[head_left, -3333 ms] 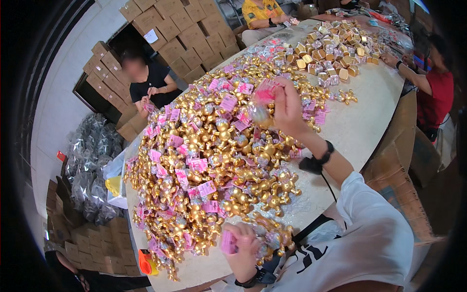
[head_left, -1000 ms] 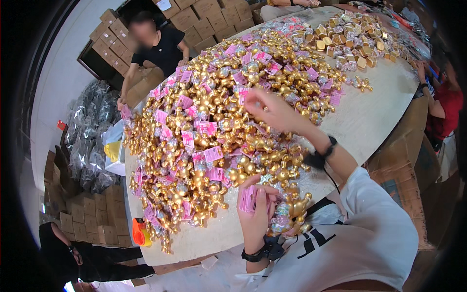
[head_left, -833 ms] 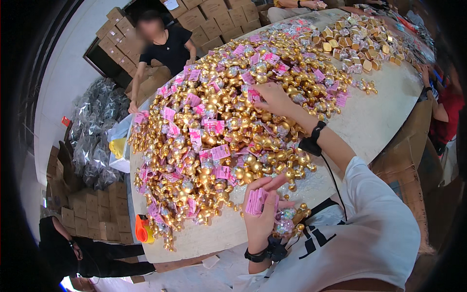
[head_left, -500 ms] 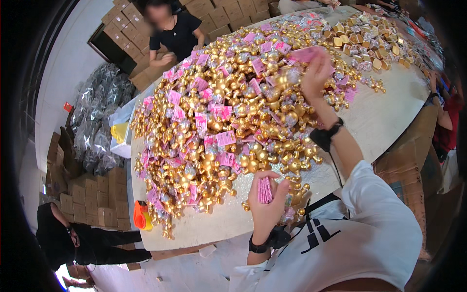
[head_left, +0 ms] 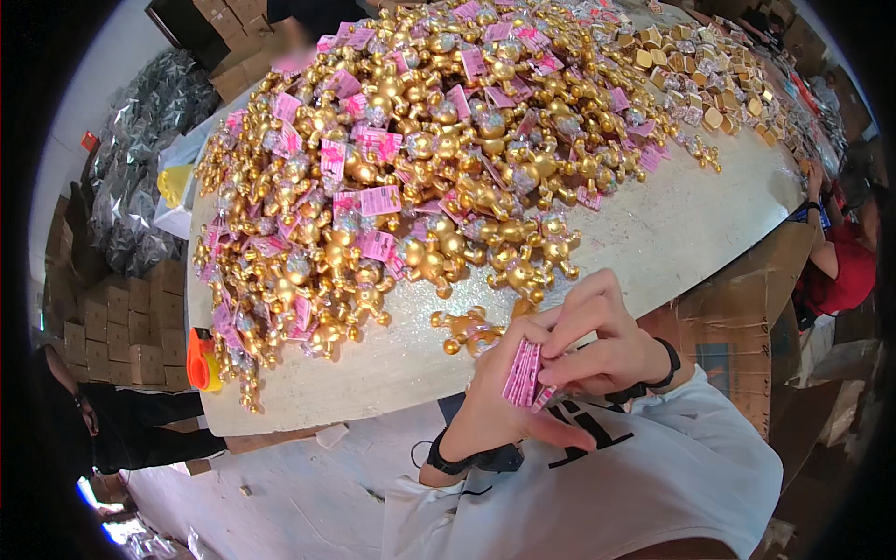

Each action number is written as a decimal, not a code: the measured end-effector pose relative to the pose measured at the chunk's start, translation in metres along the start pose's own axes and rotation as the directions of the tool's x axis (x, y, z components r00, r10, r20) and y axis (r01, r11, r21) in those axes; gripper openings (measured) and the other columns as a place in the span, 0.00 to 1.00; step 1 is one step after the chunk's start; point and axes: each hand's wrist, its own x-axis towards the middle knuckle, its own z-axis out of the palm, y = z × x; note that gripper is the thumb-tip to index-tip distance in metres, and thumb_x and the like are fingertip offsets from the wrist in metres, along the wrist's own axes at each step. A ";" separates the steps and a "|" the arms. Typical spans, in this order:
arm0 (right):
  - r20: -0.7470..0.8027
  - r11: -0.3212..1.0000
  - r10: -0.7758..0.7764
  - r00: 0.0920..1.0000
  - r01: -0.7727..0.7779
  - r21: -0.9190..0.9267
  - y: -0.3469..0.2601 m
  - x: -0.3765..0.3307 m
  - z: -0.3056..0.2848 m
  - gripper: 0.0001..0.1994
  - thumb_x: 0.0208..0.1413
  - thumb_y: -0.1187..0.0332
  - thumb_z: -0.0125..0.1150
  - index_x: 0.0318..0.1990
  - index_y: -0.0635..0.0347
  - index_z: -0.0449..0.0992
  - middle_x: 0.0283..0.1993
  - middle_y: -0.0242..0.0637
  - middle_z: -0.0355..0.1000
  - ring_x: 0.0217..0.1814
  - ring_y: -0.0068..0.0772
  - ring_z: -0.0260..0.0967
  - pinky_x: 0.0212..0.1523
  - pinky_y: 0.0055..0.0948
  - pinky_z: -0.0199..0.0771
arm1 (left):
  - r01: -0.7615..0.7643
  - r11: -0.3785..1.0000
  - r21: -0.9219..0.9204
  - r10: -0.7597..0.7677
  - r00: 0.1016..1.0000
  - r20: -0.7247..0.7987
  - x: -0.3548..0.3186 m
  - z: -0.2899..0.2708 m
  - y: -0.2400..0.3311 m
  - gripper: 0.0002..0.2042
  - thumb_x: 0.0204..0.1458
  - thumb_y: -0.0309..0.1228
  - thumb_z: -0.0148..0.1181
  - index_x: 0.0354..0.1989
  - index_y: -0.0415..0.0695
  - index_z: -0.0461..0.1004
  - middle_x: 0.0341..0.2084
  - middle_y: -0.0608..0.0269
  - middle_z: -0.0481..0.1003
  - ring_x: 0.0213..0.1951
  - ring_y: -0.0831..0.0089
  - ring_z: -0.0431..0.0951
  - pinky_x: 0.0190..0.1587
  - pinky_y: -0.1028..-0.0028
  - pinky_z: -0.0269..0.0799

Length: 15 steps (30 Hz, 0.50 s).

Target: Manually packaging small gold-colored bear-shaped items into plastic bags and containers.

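Observation:
A thick stack of pink cards [head_left: 523, 371] sits in my left hand [head_left: 493, 397], held edge-up near my chest, with the thumb stretched out below it. My right hand [head_left: 597, 338] has come over the same stack; its bent thumb and fingers pinch a card at the stack's right side. Just beyond the hands lies a loose gold bear-shaped figurine [head_left: 467, 329], partly covered by my left hand. Behind it rises a big heap of shiny gold figurines [head_left: 439, 159] with clear wrapping, and pink cards [head_left: 380, 200] lie among them.
The pile spreads over a pale table [head_left: 392, 397] with a curved edge. An orange-and-yellow tape dispenser [head_left: 202, 362] stands at its left corner. Gold-lidded pieces [head_left: 709, 75] lie far right. Cardboard [head_left: 737, 345] stands beside my right arm. Other people are around the table.
My right hand has come back from the far side of the heap, where it held a pink card, to the stack in my left hand. The view has shifted, too.

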 end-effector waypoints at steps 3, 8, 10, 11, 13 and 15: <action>-0.006 0.996 -0.008 1.000 0.007 -0.089 0.000 -0.005 0.001 0.14 0.39 0.69 0.66 0.38 0.46 0.79 0.40 0.20 0.69 0.43 0.32 0.56 0.42 0.26 0.57 | -0.005 0.990 -0.139 0.000 0.999 -0.039 -0.003 0.008 0.001 0.31 0.29 0.21 0.77 0.38 0.44 0.58 0.44 0.56 0.70 0.42 0.73 0.73 0.40 0.74 0.71; 0.000 0.989 -0.042 0.999 0.042 -0.144 0.003 -0.007 -0.004 0.18 0.36 0.68 0.66 0.41 0.43 0.81 0.42 0.18 0.69 0.43 0.30 0.56 0.42 0.27 0.57 | -0.077 0.989 0.128 0.083 0.995 -0.046 -0.007 0.008 -0.004 0.28 0.39 0.16 0.68 0.47 0.43 0.57 0.42 0.57 0.69 0.45 0.70 0.73 0.44 0.74 0.70; 0.065 0.974 -0.085 0.994 0.096 -0.207 0.003 -0.002 -0.013 0.19 0.35 0.67 0.66 0.42 0.44 0.81 0.43 0.18 0.69 0.43 0.30 0.56 0.41 0.28 0.56 | -0.113 0.985 0.128 0.122 0.991 -0.063 -0.006 0.005 -0.008 0.31 0.38 0.13 0.65 0.51 0.43 0.56 0.43 0.56 0.69 0.46 0.69 0.73 0.45 0.74 0.69; 0.099 0.964 -0.105 0.990 0.126 -0.236 0.003 -0.001 -0.017 0.20 0.34 0.66 0.67 0.42 0.45 0.81 0.43 0.18 0.69 0.43 0.29 0.57 0.41 0.28 0.56 | -0.131 0.983 0.128 0.141 0.987 -0.072 -0.005 0.004 -0.010 0.32 0.38 0.12 0.63 0.53 0.43 0.56 0.44 0.55 0.69 0.46 0.68 0.73 0.45 0.74 0.68; 0.070 0.956 -0.043 0.997 0.062 -0.285 -0.004 -0.005 -0.016 0.21 0.32 0.65 0.67 0.42 0.47 0.81 0.42 0.18 0.68 0.43 0.28 0.57 0.40 0.29 0.55 | -0.148 0.979 0.140 0.154 0.987 -0.039 -0.006 0.004 -0.005 0.35 0.36 0.10 0.60 0.55 0.42 0.54 0.45 0.54 0.69 0.46 0.66 0.73 0.46 0.74 0.68; 0.047 0.940 -0.073 0.996 0.084 -0.331 -0.007 -0.005 -0.015 0.22 0.30 0.65 0.67 0.41 0.48 0.82 0.41 0.19 0.68 0.42 0.28 0.58 0.39 0.29 0.55 | -0.159 0.979 0.128 0.163 0.986 -0.019 -0.005 0.005 -0.002 0.36 0.34 0.08 0.57 0.56 0.42 0.53 0.46 0.53 0.70 0.46 0.66 0.73 0.47 0.73 0.67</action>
